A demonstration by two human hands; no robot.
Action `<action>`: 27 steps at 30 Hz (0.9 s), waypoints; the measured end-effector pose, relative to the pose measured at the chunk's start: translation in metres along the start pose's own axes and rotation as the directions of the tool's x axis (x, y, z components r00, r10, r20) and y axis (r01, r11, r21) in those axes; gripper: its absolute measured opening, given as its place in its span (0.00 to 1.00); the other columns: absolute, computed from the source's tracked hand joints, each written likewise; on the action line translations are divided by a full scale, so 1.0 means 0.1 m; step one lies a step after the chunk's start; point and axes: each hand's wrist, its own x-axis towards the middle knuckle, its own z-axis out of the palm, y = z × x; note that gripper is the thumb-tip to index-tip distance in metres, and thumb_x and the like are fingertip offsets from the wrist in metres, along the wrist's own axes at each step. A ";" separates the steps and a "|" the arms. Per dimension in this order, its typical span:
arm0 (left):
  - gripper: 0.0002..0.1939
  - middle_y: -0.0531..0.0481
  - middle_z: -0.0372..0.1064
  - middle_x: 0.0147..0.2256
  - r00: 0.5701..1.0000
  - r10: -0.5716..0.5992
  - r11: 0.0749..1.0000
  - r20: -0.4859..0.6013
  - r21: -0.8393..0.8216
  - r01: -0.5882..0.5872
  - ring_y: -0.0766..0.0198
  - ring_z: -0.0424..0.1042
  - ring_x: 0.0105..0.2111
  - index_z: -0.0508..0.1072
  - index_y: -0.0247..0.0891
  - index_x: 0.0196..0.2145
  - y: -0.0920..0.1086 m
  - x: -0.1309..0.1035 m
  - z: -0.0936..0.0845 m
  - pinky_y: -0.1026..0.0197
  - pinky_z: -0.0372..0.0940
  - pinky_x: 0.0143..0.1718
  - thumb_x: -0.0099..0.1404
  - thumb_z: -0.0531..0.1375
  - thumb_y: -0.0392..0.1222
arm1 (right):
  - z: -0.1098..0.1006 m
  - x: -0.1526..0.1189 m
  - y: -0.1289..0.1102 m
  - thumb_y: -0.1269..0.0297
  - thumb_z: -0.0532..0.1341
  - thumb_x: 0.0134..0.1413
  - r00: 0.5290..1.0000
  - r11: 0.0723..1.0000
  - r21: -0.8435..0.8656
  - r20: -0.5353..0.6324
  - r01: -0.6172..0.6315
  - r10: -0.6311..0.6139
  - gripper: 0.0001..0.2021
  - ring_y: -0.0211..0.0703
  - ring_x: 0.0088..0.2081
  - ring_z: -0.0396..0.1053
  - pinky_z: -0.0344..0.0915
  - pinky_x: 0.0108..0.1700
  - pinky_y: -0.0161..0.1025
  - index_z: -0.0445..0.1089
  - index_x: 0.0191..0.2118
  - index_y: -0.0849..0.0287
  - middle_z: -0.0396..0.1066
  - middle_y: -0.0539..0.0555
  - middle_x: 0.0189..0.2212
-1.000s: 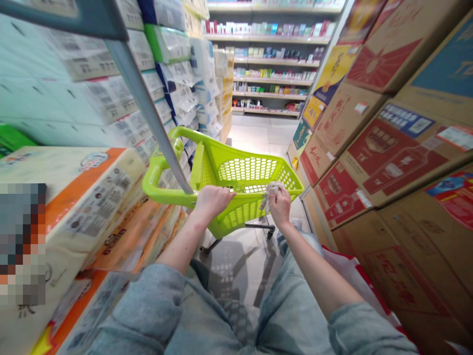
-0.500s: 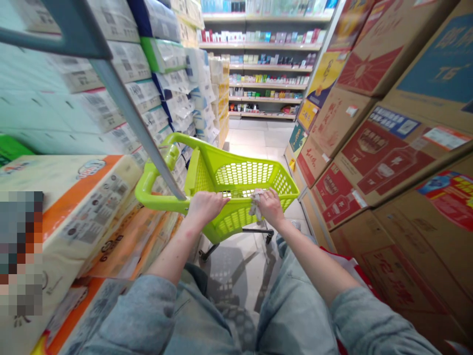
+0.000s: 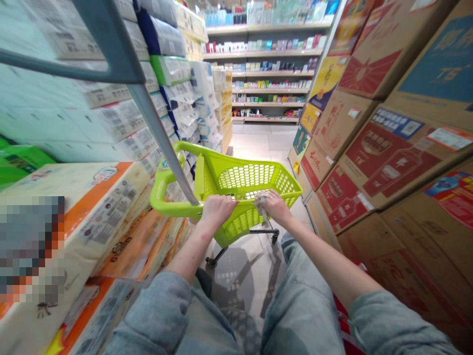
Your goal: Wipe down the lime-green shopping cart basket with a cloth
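Clasping the cart rim (image 3: 245,202), the left hand (image 3: 219,209) curled tight; the right hand (image 3: 277,206) clutched a cloth (image 3: 262,200) whose dangling end could snag the mesh (image 3: 242,221).

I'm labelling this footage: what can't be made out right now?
Head view:
Crumpled wad: partly hidden by the right hand; cloth or tissue, I can't tell.
Shopping cart floor: partly hidden by near wall and left hand.
Shelf products: labels too small.
Orange-and-cream pack: partly under pixelated patch.
Gray handle: cut off by top and left edges.
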 end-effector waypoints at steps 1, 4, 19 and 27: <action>0.19 0.40 0.71 0.29 0.999 0.028 1.000 -0.033 -0.004 -0.028 0.57 0.71 0.33 0.71 0.31 0.32 0.01 -0.01 -0.03 0.59 0.60 0.33 0.68 0.46 0.46 | 0.04 0.09 -0.16 0.65 0.50 0.60 1.000 0.998 0.051 0.002 0.028 -0.028 0.13 0.44 0.51 0.62 0.49 0.58 0.45 0.66 0.46 0.59 0.68 0.56 0.48; 0.13 0.44 0.70 0.35 0.970 0.138 0.987 -0.203 -0.055 -0.152 0.60 0.68 0.39 0.69 0.35 0.38 -0.03 -0.13 -0.17 0.58 0.60 0.41 0.67 0.47 0.43 | 0.10 0.27 -0.47 0.63 0.47 0.61 0.998 0.989 0.149 -0.051 -0.019 0.027 0.14 0.44 0.47 0.63 0.55 0.52 0.43 0.66 0.46 0.60 0.69 0.58 0.44; 0.30 0.42 0.70 0.25 0.937 -0.343 0.939 -0.070 0.017 0.345 0.56 0.70 0.30 0.75 0.37 0.30 -0.69 -0.58 -0.50 0.59 0.58 0.29 0.65 0.40 0.58 | 0.10 0.11 -0.32 0.56 0.44 0.62 0.920 0.894 0.428 -0.283 -0.132 0.272 0.20 0.45 0.48 0.61 0.56 0.52 0.42 0.69 0.43 0.58 0.66 0.58 0.44; 0.34 0.43 0.72 0.22 0.966 -0.188 0.981 0.179 0.070 0.179 0.56 0.72 0.26 0.79 0.43 0.31 -0.63 -0.40 -0.63 0.63 0.57 0.25 0.60 0.40 0.66 | 0.32 -0.19 0.00 0.47 0.50 0.54 0.519 0.593 0.565 -0.309 -0.574 0.797 0.22 0.49 0.40 0.67 0.61 0.42 0.44 0.67 0.39 0.63 0.70 0.62 0.37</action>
